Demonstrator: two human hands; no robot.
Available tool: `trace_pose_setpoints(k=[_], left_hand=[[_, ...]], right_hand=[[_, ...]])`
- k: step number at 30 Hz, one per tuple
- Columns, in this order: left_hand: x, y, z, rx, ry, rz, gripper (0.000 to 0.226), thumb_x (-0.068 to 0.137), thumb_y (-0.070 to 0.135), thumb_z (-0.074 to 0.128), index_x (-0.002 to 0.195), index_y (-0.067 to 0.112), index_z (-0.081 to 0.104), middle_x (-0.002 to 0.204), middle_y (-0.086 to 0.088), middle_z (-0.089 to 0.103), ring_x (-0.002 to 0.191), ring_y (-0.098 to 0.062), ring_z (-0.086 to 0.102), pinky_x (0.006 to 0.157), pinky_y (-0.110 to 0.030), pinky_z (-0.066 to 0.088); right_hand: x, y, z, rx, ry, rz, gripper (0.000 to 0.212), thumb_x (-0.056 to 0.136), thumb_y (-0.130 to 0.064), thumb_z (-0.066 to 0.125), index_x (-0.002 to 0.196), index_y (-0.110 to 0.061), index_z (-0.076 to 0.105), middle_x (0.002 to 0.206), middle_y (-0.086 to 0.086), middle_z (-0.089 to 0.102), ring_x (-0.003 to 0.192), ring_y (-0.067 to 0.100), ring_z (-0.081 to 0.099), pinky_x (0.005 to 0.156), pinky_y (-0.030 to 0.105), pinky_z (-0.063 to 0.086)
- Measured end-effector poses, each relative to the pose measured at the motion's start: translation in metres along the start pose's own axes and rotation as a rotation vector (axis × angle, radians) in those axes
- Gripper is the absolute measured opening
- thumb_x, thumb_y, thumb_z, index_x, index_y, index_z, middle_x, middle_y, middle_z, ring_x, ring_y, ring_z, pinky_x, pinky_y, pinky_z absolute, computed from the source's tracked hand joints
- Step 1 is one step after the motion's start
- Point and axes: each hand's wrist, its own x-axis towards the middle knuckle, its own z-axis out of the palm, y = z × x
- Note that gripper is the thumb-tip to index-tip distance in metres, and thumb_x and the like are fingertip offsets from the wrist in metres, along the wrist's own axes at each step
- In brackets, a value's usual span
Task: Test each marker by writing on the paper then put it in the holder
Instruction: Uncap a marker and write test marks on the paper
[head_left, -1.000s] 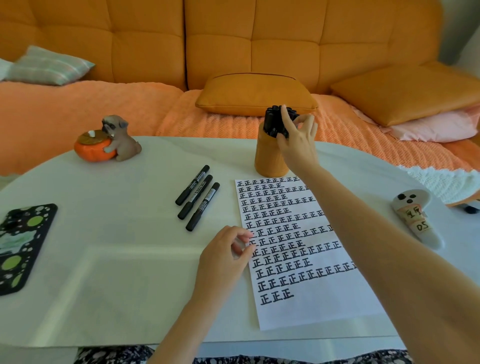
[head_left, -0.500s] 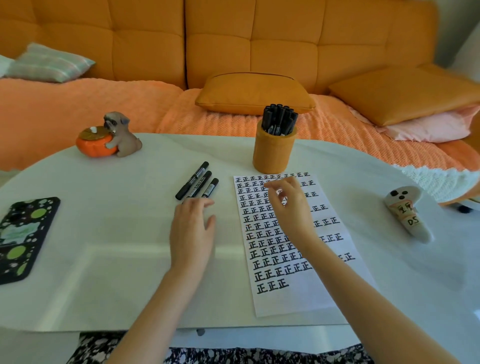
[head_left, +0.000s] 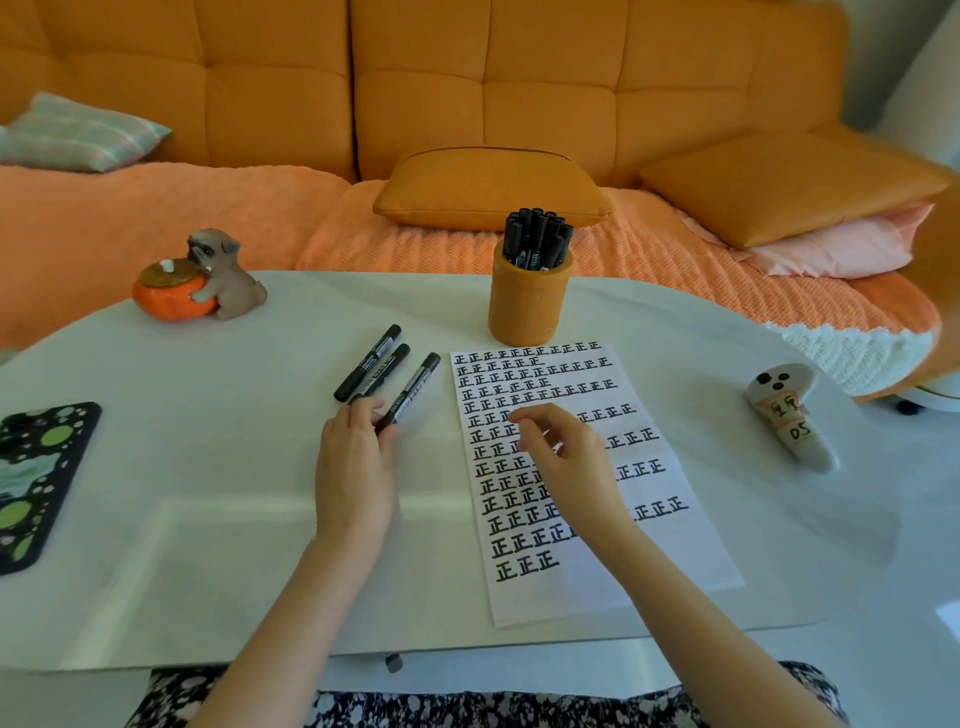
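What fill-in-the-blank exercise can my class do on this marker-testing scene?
Outside the holder, ___ markers lie on the table.
The left hand pinches the marker nearest the ___.
The right hand holds ___.
The holder is coloured ___.
Answers: three; paper; nothing; orange.

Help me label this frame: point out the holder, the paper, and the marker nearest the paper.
holder (head_left: 524, 306), head view, orange front wall.
paper (head_left: 696, 551), head view, blank lower right area.
marker nearest the paper (head_left: 413, 387), head view, mid barrel.
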Motion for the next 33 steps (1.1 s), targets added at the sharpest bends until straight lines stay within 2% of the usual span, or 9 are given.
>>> trace_pose_setpoints(k=[3, 6, 8, 12, 17, 20, 22, 24, 33], left_hand=[[-0.013, 0.012, -0.008, -0.162, -0.030, 0.095, 0.024, 0.090, 0.011, 0.057, 0.114, 0.011, 0.056, 0.107, -0.002, 0.058, 0.093, -0.017, 0.057, 0.079, -0.019, 0.038], [-0.031, 0.028, -0.013, -0.264, -0.197, 0.208, 0.021, 0.092, 0.014, 0.055, 0.112, 0.017, 0.056, 0.105, 0.008, 0.056, 0.085, -0.004, 0.060, 0.075, -0.018, 0.045], [-0.043, 0.034, -0.011, -0.272, -0.325, 0.251, 0.019, 0.094, 0.018, 0.049, 0.113, 0.020, 0.053, 0.105, 0.011, 0.054, 0.088, 0.000, 0.060, 0.077, -0.017, 0.048], [-0.058, 0.038, -0.007, -0.300, -0.515, 0.124, 0.015, 0.099, 0.031, 0.034, 0.112, 0.032, 0.042, 0.104, 0.016, 0.057, 0.093, 0.004, 0.056, 0.073, -0.010, 0.044], [-0.064, 0.042, -0.009, -0.269, -0.522, 0.169, 0.021, 0.096, 0.043, 0.032, 0.105, 0.030, 0.046, 0.096, 0.012, 0.060, 0.088, -0.002, 0.057, 0.073, -0.024, 0.047], [-0.065, 0.045, -0.012, -0.257, -0.485, 0.193, 0.028, 0.094, 0.047, 0.032, 0.097, 0.026, 0.050, 0.071, 0.007, 0.058, 0.060, -0.006, 0.052, 0.055, -0.022, 0.039], [-0.066, 0.047, -0.015, -0.308, -0.483, 0.167, 0.026, 0.094, 0.045, 0.036, 0.090, 0.024, 0.052, 0.054, 0.006, 0.046, 0.046, -0.009, 0.039, 0.046, -0.022, 0.028], [-0.067, 0.048, -0.017, -0.350, -0.501, 0.137, 0.026, 0.094, 0.043, 0.039, 0.084, 0.024, 0.053, 0.049, 0.007, 0.037, 0.044, -0.009, 0.032, 0.046, -0.022, 0.023], [-0.068, 0.051, -0.023, -0.534, -0.594, 0.036, 0.030, 0.091, 0.045, 0.046, 0.076, 0.021, 0.058, 0.047, 0.007, 0.031, 0.048, -0.013, 0.027, 0.052, -0.030, 0.023]], right_hand=[[-0.008, -0.005, 0.006, 0.129, -0.079, 0.063, 0.011, 0.093, -0.035, 0.056, 0.100, -0.029, 0.063, 0.068, 0.000, 0.060, 0.057, 0.004, 0.050, 0.053, 0.019, 0.038], [-0.014, -0.011, 0.012, 0.320, -0.141, 0.120, 0.033, 0.090, -0.037, 0.059, 0.112, -0.013, 0.059, 0.056, -0.006, 0.052, 0.050, 0.008, 0.044, 0.048, 0.020, 0.034], [-0.017, -0.016, 0.013, 0.414, -0.134, 0.106, 0.027, 0.092, -0.026, 0.060, 0.106, -0.003, 0.059, 0.054, -0.004, 0.048, 0.046, 0.005, 0.040, 0.044, 0.016, 0.031], [-0.025, -0.016, 0.010, 0.426, -0.095, 0.084, 0.017, 0.092, -0.019, 0.061, 0.087, -0.002, 0.060, 0.052, 0.000, 0.046, 0.044, 0.008, 0.039, 0.045, 0.017, 0.032], [-0.038, -0.019, 0.008, 0.421, -0.143, 0.045, 0.026, 0.095, -0.016, 0.055, 0.072, -0.005, 0.054, 0.050, 0.000, 0.046, 0.042, 0.005, 0.038, 0.045, 0.015, 0.032], [-0.042, -0.021, 0.008, 0.443, -0.155, 0.028, 0.025, 0.096, -0.014, 0.053, 0.073, -0.002, 0.052, 0.050, -0.002, 0.044, 0.044, 0.006, 0.037, 0.046, 0.016, 0.032], [-0.043, -0.023, 0.008, 0.442, -0.158, 0.023, 0.028, 0.097, -0.014, 0.052, 0.071, -0.003, 0.049, 0.050, 0.000, 0.041, 0.045, 0.009, 0.034, 0.046, 0.018, 0.030], [-0.044, -0.023, 0.007, 0.442, -0.160, 0.030, 0.031, 0.097, -0.016, 0.052, 0.069, -0.002, 0.047, 0.051, 0.003, 0.039, 0.046, 0.010, 0.032, 0.045, 0.019, 0.028], [-0.053, -0.024, 0.005, 0.480, -0.172, 0.073, 0.028, 0.097, -0.021, 0.050, 0.073, -0.009, 0.046, 0.051, -0.002, 0.042, 0.044, 0.009, 0.034, 0.045, 0.019, 0.030]])
